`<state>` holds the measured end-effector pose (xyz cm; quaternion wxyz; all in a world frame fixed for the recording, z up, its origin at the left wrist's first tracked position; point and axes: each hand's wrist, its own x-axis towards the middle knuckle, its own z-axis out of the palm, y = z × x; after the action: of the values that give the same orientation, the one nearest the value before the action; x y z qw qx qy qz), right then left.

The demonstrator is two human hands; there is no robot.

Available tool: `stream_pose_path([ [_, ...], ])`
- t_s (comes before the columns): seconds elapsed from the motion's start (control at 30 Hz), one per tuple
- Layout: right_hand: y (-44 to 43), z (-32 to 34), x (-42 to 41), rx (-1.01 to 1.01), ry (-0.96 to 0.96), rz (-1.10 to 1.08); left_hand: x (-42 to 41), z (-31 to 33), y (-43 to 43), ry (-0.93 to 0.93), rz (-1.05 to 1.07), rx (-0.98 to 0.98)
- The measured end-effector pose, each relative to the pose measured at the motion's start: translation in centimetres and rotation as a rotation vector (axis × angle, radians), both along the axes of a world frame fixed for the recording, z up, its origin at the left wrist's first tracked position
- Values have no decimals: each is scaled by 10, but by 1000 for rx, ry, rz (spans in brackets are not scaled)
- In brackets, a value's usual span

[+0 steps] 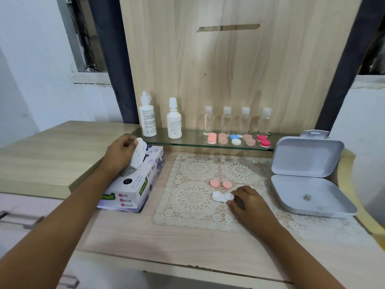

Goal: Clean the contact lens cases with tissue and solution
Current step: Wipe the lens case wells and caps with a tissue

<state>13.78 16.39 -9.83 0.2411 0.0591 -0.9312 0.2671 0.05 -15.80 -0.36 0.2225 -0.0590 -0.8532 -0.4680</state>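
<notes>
Head view, single frame.

Left hand (120, 151): fingers curled, thumb and fingertips pinching the top of a white tissue (138, 155). The tissue sticks up out of the slot of the tissue box (135, 184), and its lower end is still in the slot. The box lies directly under and in front of this hand.

Right hand (248, 202): rests on the lace mat (193, 197) with its fingers bent. Thumb and forefinger tips pinch the right cup of the white lens case (221, 196). The case is open, caps off, flat on the mat, and extends left from the fingertips.

Two pink caps (214, 183) (227, 185) sit on the mat just beyond the case, up and left of the right hand. They lie side by side, not touching the case.

To the right of the right hand is a grey hinged box (308, 178), lid up, with a small round item inside that is too small to identify.

The glass shelf (187, 140) is well beyond both hands. On it:
- two white solution bottles (148, 119) (174, 122), upright and capped, behind the left hand
- four clear small bottles (208, 119), upright in a row, behind the right hand
- five closed lens cases in front of them: pink (211, 138), tan (223, 139), blue and white (235, 139), tan (249, 139), red (263, 141)
</notes>
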Motion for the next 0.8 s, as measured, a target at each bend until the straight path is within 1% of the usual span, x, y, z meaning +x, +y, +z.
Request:
stream_pose_path([
  [0.07, 0, 0, 0, -3, 1, -1, 3, 0, 5, -15, -77, 34],
  [0.1, 0, 0, 0, -3, 2, -1, 6, -1, 7, -49, -119, -4],
  [0.17, 0, -1, -1, -2, 4, -3, 10, -3, 9, -125, -156, -214],
  [0.23, 0, -1, 0, -4, 7, 0, 12, -5, 11, -146, -136, -408],
  [0.3, 0, 0, 0, -6, 7, 2, 14, -6, 12, -94, -111, -464],
  [0.4, 0, 0, 0, -1, 10, 2, 16, -2, 13, -7, -39, -405],
  [0.5, 0, 0, -1, 3, 6, -1, 19, 11, 18, 57, -29, -218],
  [0.53, 0, 0, -1, 5, 3, -2, 20, 16, 21, 76, -43, -172],
  [0.67, 1, -1, 0, 4, -3, -2, 33, 40, 42, 192, -135, -93],
  [0.73, 1, -1, 0, -4, -4, -2, 40, 45, 56, 180, -211, -37],
  [0.8, 0, -1, 0, -6, -2, -2, 47, 42, 71, 113, -292, -43],
])
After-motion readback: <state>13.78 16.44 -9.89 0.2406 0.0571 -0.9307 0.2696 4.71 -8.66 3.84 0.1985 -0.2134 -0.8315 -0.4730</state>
